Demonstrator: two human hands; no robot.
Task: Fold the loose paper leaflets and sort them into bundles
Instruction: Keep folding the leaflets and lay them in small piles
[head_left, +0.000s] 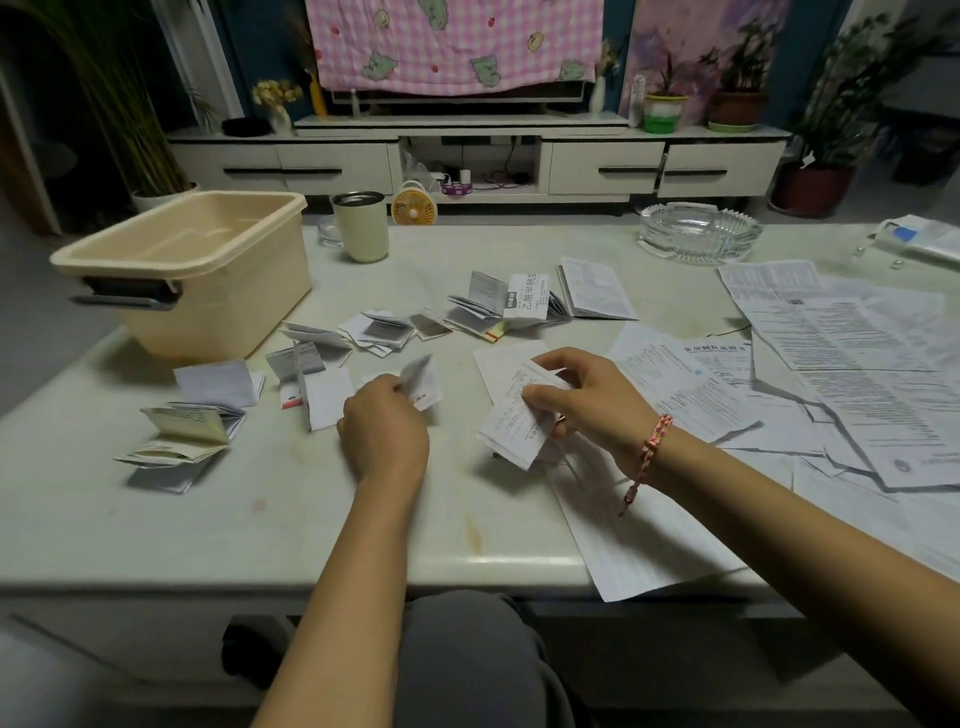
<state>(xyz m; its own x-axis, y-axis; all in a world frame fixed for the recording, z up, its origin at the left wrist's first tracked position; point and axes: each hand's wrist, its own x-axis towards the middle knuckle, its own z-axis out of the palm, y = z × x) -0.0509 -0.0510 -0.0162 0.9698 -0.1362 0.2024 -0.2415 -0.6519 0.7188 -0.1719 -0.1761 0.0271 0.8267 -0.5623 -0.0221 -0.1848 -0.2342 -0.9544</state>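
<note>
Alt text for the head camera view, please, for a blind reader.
The left hand pinches a folded leaflet and the right hand holds a half-folded sheet over a table. Bundles lie left beside a bin, flat sheets right.

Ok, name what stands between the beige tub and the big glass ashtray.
Head view: a glass dish and cream tumbler by the tub, then bare table.

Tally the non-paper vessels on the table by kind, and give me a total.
Beige plastic storage bin: 1
Cream tumbler with a metal rim: 1
Clear glass dishes: 2, the large ashtray and a smaller dish partly hidden behind the tumbler
Total: 4
</note>
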